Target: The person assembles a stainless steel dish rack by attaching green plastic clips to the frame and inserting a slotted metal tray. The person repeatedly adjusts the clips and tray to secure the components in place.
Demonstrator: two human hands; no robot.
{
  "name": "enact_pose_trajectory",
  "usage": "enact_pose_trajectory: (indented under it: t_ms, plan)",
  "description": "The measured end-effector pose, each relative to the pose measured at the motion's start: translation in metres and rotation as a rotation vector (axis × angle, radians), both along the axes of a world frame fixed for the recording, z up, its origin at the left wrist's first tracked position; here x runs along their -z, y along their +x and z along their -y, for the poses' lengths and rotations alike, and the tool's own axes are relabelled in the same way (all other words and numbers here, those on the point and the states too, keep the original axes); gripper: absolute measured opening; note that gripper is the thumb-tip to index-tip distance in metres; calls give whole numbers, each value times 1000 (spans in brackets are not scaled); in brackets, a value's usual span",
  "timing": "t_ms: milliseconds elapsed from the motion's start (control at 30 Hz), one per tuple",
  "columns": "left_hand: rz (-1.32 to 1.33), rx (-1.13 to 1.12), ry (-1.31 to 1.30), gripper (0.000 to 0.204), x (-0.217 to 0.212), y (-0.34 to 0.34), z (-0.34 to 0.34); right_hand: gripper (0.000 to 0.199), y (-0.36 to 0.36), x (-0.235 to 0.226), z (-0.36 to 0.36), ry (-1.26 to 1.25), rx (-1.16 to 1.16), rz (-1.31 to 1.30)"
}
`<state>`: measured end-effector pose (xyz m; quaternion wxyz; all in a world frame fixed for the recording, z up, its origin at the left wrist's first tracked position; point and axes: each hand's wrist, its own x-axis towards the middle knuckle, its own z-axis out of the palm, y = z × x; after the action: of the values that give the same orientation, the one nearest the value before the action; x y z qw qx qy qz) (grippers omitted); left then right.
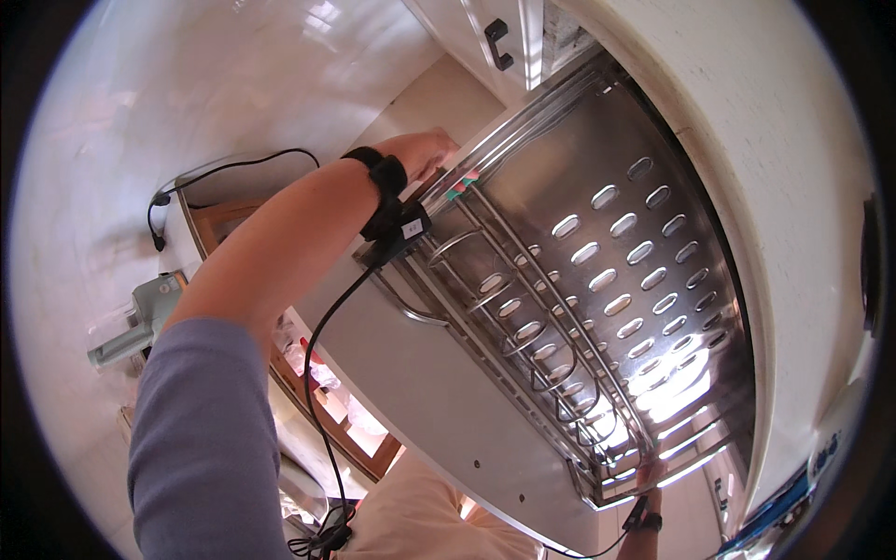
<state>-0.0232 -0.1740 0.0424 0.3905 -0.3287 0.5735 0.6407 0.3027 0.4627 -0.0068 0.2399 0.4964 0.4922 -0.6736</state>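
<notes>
A stainless steel pull-out drawer basket with a slotted bottom stands extended in front of me. Inside it, along the near side, a wire rack with curved loops runs lengthwise. My left hand reaches over the rim at the upper left end, fingers bent round it. A small green thing, perhaps cloth or sponge, shows at its fingertips. Near the rack's lower right end, my right hand is closed at the metal bars; its fingers are small and partly hidden.
The white drawer front lies between my body and the basket. A pale countertop edge curves along the right. A black cable hangs from my left wrist strap. At the left are a grey-green handheld device and an open wooden drawer.
</notes>
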Motion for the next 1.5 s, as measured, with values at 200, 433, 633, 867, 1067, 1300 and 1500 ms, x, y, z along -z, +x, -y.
enact_pose_trajectory:
  t_ms: [200,433,633,867,1067,1300,1500]
  plan:
    - [101,111,-167,39,-6,4,-1,17,5,-2,-5,4,19,-14]
    - [-140,341,-233,46,-13,6,-18,16,23,-23,-27,25,46,-33]
    - [-128,301,-147,31,45,-9,22,17,12,-21,-33,-21,20,-97]
    - [12,443,-527,27,57,-15,4,23,8,-30,-32,37,11,-19]
    - [-15,414,-459,27,63,-17,10,24,10,-30,-38,17,24,1]
    - [-106,292,-255,21,69,-8,33,25,0,-30,-42,-17,1,42]
    - [-153,285,-178,19,38,-2,16,20,-3,-30,-43,1,68,154]
